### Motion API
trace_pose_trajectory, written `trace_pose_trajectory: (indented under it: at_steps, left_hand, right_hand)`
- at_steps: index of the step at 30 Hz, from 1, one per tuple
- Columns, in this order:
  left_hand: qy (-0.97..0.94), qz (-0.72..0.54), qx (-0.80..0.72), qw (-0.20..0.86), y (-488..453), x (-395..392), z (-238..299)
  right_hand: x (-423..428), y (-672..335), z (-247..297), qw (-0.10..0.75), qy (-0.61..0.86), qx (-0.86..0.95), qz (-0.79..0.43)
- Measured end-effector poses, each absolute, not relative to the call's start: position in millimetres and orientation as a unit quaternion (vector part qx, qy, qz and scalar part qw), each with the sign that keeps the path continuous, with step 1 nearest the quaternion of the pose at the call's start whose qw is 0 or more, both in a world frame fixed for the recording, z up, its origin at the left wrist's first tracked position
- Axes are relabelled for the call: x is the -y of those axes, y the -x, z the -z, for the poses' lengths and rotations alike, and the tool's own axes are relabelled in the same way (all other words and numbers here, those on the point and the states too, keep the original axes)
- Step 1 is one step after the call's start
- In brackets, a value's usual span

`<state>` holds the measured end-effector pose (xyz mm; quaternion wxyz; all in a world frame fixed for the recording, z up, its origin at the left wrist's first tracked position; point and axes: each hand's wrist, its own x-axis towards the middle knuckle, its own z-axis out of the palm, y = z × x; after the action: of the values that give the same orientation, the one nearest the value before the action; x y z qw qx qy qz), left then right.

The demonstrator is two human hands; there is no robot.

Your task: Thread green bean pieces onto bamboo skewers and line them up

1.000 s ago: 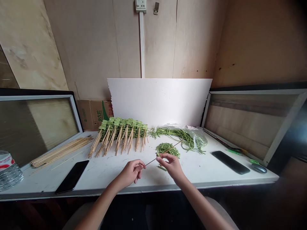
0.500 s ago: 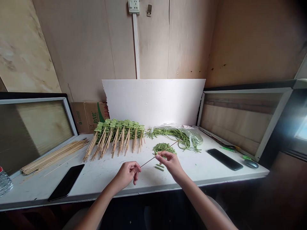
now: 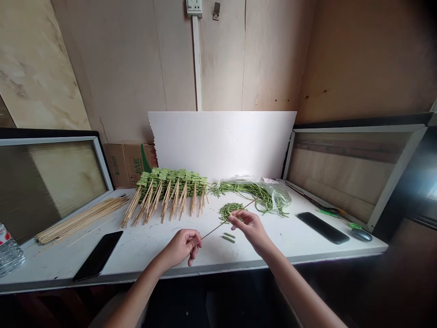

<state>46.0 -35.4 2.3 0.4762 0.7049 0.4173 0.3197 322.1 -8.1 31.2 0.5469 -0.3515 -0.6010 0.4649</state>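
Note:
My left hand (image 3: 184, 248) is closed around the lower end of a thin bamboo skewer (image 3: 212, 231), which slants up and to the right. Farther along it, my right hand (image 3: 251, 228) pinches at the skewer between thumb and fingers; whether a bean piece is also in that pinch, I cannot tell. The skewer's far end pokes out beyond the right hand. Just behind my right fingers lies a pile of cut green bean pieces (image 3: 229, 210). A few loose bean pieces (image 3: 228, 239) rest on the white table (image 3: 211, 257) between my hands.
Stacked bean skewers (image 3: 170, 182) stand at the back left, sticks toward me. Bare skewers (image 3: 82, 218) lie farther left, near a phone (image 3: 99, 256) and a water bottle (image 3: 11, 255). Long beans (image 3: 249, 189) in plastic are behind; another phone (image 3: 323, 228) and a mouse (image 3: 361, 234) lie right.
The view has shifted slightly, so everything sits a little farther right. My right hand has moved slightly up along the skewer, away from the left hand. Both grips look the same.

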Motion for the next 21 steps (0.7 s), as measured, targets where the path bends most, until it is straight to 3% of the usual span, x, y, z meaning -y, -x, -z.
trace_pose_trajectory:
  at_steps: [6,11,14,21]
  left_hand:
    - [-0.680,-0.348,-0.447,0.465,-41.3,26.7,4.7]
    - [-0.672,-0.359,-0.457,0.459,-34.7,16.3,16.4]
    - [-0.671,-0.359,-0.459,0.458,-32.7,13.3,21.8]
    - [-0.674,-0.361,-0.473,0.438,-31.9,14.7,21.5]
  right_hand:
    - [1.1,-333.4,-28.9,0.488,0.367,0.638,-0.470]
    - [-16.0,-345.4,1.7,0.366,0.498,0.747,-0.244]
    - [-19.6,-341.6,20.5,0.285,0.545,0.769,-0.174]
    - [-15.3,-333.0,26.5,0.362,0.531,0.745,-0.179]
